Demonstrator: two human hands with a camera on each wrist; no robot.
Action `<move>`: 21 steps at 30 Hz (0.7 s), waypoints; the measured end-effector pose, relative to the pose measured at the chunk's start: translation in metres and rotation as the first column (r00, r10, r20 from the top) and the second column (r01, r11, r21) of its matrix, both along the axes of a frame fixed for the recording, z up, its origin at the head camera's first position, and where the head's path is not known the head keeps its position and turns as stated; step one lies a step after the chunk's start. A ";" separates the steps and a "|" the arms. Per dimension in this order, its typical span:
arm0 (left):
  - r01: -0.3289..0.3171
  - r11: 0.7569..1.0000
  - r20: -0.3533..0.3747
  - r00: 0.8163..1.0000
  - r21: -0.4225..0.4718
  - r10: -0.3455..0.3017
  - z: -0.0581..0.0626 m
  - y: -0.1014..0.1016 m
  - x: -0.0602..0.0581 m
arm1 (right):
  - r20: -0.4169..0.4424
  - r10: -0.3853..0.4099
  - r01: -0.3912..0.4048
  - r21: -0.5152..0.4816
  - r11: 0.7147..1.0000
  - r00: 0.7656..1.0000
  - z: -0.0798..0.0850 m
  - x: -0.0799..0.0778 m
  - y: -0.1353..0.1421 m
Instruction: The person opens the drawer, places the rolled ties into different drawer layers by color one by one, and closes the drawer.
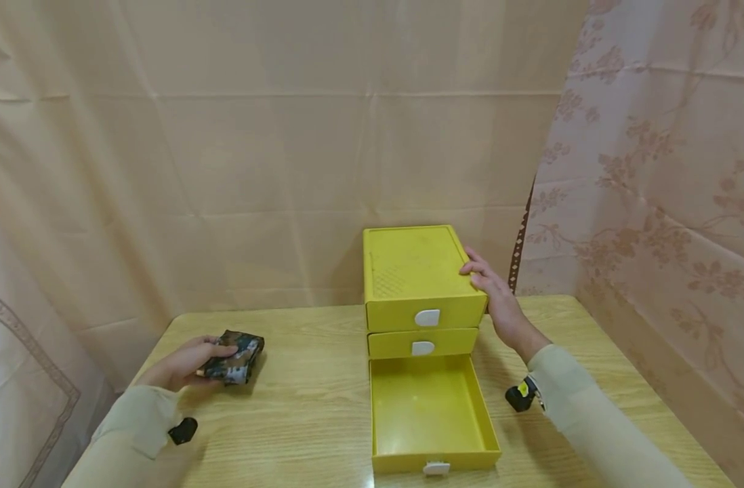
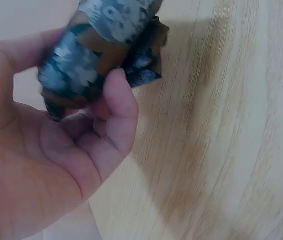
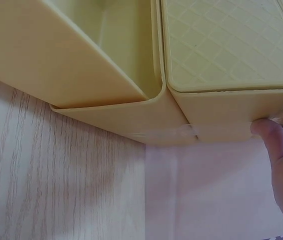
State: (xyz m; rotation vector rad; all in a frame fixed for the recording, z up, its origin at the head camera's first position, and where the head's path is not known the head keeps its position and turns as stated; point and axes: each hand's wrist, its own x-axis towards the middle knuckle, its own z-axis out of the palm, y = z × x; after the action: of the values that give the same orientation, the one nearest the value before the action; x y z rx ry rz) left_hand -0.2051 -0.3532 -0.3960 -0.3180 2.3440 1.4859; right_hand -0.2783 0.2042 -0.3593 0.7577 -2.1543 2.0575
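Note:
In the head view my left hand (image 1: 186, 359) holds a folded camouflage-patterned bundle (image 1: 238, 362), thumb on top, above the left part of the table. The left wrist view shows the bundle (image 2: 89, 55) rolled thick, with a loose dark flap, pinched between thumb and fingers. To the right stands a yellow drawer unit (image 1: 411, 261) with three stacked drawers and white pulls. Its bottom drawer (image 1: 429, 407) is pulled far out and holds nothing. My right hand (image 1: 500, 298) rests against the unit's upper right edge; in the right wrist view a digit presses the side wall (image 3: 221, 115).
The wood-grain table (image 1: 299, 420) runs under everything. Behind it hangs a beige curtain (image 1: 256, 169), and a flowered curtain (image 1: 671, 203) closes the right side. The drawer's front reaches near the lower edge of the head view.

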 end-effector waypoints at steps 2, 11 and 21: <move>0.002 0.999 -0.007 1.000 0.034 -0.002 -0.001 0.003 0.002 | -0.004 0.000 0.000 -0.009 1.000 1.000 0.000 -0.001 0.000; 0.035 0.977 -0.022 0.999 0.212 -0.031 0.000 0.015 0.009 | 0.001 -0.004 0.004 -0.017 1.000 1.000 0.000 0.001 -0.001; 0.207 0.931 -0.068 0.978 0.300 -0.196 0.018 0.045 0.023 | 0.004 -0.010 0.010 -0.015 1.000 1.000 0.001 0.003 -0.003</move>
State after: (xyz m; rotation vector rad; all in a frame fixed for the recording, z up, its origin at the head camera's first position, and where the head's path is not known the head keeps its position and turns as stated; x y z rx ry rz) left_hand -0.1822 -0.3077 -0.3784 0.0301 2.0557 1.7276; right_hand -0.2754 0.2011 -0.3581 0.7396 -2.1377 2.0698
